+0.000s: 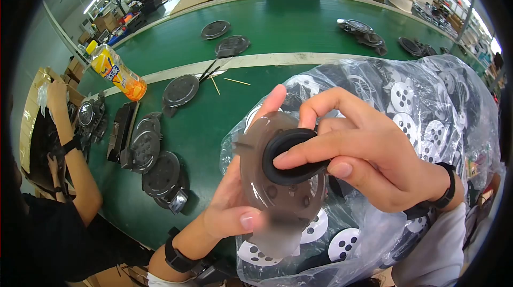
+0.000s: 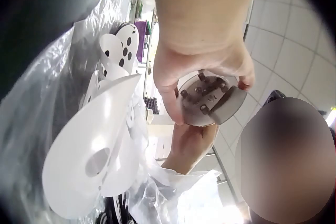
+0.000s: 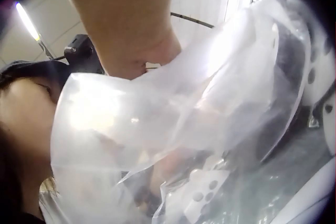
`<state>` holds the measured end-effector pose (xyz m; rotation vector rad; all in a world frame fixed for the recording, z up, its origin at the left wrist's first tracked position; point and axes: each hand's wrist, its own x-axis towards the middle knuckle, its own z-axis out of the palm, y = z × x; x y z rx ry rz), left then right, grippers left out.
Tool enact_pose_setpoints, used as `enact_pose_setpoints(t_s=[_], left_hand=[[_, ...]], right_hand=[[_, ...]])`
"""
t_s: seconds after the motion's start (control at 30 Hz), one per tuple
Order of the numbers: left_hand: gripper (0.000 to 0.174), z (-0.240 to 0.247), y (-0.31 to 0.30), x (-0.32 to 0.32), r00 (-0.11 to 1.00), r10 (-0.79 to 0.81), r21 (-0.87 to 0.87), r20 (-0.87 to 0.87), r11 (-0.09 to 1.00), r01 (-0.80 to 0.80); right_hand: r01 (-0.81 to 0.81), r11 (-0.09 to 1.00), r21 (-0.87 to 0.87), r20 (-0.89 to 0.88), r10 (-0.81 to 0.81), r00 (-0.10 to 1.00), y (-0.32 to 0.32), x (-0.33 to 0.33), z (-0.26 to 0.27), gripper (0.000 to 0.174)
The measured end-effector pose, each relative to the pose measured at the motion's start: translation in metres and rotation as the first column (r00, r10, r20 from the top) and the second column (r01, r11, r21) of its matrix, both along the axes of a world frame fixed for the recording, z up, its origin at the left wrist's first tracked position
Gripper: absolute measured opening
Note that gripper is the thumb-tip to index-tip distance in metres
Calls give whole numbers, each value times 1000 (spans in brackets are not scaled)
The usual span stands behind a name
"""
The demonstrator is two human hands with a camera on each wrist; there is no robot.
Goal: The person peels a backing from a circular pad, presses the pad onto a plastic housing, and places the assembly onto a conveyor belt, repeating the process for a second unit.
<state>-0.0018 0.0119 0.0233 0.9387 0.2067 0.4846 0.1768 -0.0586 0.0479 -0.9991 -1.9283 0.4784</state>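
Note:
In the head view, my left hand (image 1: pixel 222 212) holds a translucent brown-grey round plastic housing (image 1: pixel 254 177) from behind, thumb along its lower edge. A black oval rubber-like ring (image 1: pixel 270 150) lies against the housing's face. My right hand (image 1: pixel 374 153) pinches that ring, with one fingertip pressed into its middle. Small pegs show on the housing (image 2: pixel 195 107) in the left wrist view, where fingers wrap its sides. Clear plastic film (image 3: pixel 131 124) covers most of the right hand's work in the right wrist view.
A large clear bag (image 1: pixel 470 105) of white discs with black holes (image 1: pixel 402 97) fills the right side. Dark round covers (image 1: pixel 160 175) and a juice bottle (image 1: pixel 118 71) stand at left on the green table (image 1: pixel 214 121). Another person's arm (image 1: pixel 80 175) reaches at far left.

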Motion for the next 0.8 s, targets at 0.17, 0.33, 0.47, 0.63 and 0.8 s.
enact_pose_setpoints(t_s=[0.17, 0.33, 0.47, 0.63, 0.8], left_hand=[[119, -5, -1, -1, 995, 33, 48, 91, 998, -37], [121, 2, -6, 3, 998, 57, 27, 25, 998, -57], [125, -1, -5, 5, 995, 83, 11, 57, 996, -84], [127, -1, -3, 5, 995, 82, 2, 55, 997, -82], [126, -7, -1, 6, 992, 106, 3, 73, 994, -106]], right_hand=[[-18, 1000, -22, 1, 18, 1000, -1, -1, 2, 34], [16, 1000, -25, 27, -16, 1000, -5, -4, 4, 34], [-20, 999, 48, 70, 17, 997, -2, -2, 2, 33], [-38, 997, 65, 77, 33, 996, -1, -2, 2, 34], [-50, 996, 71, 103, 42, 994, -2, -2, 2, 37]])
